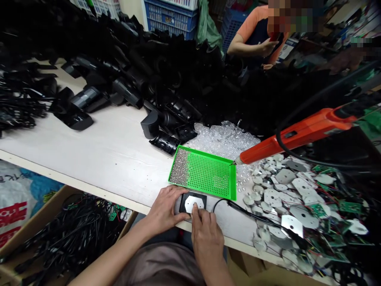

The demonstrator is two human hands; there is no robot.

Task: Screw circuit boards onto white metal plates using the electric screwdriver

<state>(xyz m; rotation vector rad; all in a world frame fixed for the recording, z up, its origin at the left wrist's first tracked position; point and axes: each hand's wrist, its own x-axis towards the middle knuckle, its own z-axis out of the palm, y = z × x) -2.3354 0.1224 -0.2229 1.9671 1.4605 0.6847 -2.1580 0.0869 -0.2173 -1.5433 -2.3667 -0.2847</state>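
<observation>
A small black block [182, 203], perhaps a fixture, lies at the table's front edge with a pale metal plate [189, 205] on top. My left hand [166, 208] grips the block's left side, thumb at the front and fingers behind. From the front right, my right hand [207, 232] presses its index fingertip onto the plate; its other fingers are curled, and its thumb is hidden. Just behind is a green perforated tray [205, 194] with many small screws [179, 167] heaped at its left end. An orange electric screwdriver [297, 133] hangs at the right, its tip over the tray's right corner.
Black plastic housings [125, 91] pile up across the back. Clear plastic parts [226, 137] lie behind the tray. Metal plates and circuit boards [300, 194] crowd the right, beside a black cable [256, 216]. A box of black cables [71, 234] stands below left. Another person [253, 39] is across the table.
</observation>
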